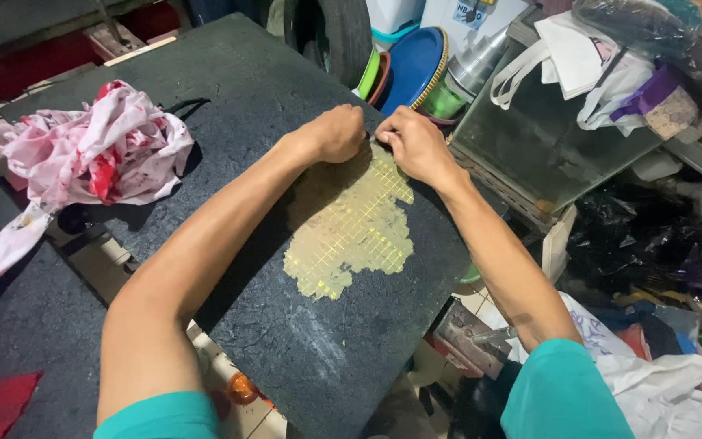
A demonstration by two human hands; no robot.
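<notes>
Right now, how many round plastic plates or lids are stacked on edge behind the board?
3: a blue one in front, a red one just left of it, and a green one leftmost. More may be hidden behind the blue one.

**Yellow grid patch on dark board**

Yellow patch (353, 229): flat, irregular ragged outline, pale yellow-green with a fine lighter grid of lines across it. Lies flat on the dark speckled board (302, 341), roughly mid-board, widest at the centre, tapering to a lobe at the near-left end. Far edge runs up to the board's far side, where left hand (336, 132) and right hand (416, 146) sit closed on it, knuckles up, nearly touching each other. Near-left part shaded by the forearm.
</notes>
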